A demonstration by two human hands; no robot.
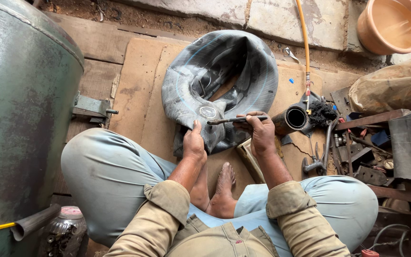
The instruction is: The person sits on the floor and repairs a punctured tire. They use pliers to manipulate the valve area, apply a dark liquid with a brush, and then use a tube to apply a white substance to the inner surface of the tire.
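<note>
At the bottom of the frame the person sits cross-legged, bare feet (217, 188) tucked between pale trouser legs. Just above them, at centre, the left hand (194, 143) presses down on a fold of the tube (220, 81), fingers flat on the rubber beside a round patch (208, 112). To its right the right hand (261, 134) has its fingers closed round a thin tool (236, 120), held level with its tip pointing left, close to the patch. The limp black tube lies on a brown mat (141, 85), spreading from the hands toward upper centre. A dark pipe (292, 119) lies just right of the right hand, with scrap metal (376, 143) beyond it. A green tank (20, 109) fills the left side; a clay pot (391, 24) stands at upper right, and an orange hose (303, 38) runs down from the top edge
</note>
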